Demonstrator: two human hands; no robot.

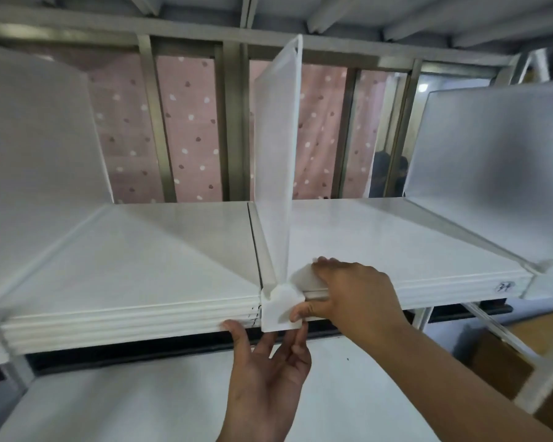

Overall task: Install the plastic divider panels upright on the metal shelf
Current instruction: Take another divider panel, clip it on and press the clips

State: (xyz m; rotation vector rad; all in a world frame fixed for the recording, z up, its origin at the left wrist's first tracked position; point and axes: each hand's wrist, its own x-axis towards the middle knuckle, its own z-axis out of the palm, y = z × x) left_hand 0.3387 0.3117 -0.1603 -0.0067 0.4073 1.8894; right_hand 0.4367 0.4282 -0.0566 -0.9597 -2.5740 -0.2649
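Shelving of white metal fills the view, and the task's thing, a translucent plastic divider panel (276, 154), stands upright near the middle of the shelf (141, 250), running from the back edge to the front edge just beside a seam between two shelf plates. Its white front clip (280, 311) hooks over the shelf's front edge and hangs down across the ribbed lip. The right hand (348, 295) grips this spot: its fingers lie flat on the shelf top just right of the panel's foot, over a small pale tab, while the thumb presses the face of the clip from the front, so the hand pinches clip and shelf edge together. The left hand (265, 371) reaches up from below with fingers spread and unclenched, the fingertips touching the underside of the front lip and the bottom of the clip, grasping nothing. Two more dividers stand upright, one (35, 161) toward the left end of the shelf and one (498, 167) toward the right end. Small handwritten marks sit on the front lip near the right end (506, 286); they look like two digits but cannot be read surely. Behind the shelf's rear uprights hangs a pink curtain (189, 129) with pale and dark spots. A lower white shelf (125, 393) lies beneath the hands.
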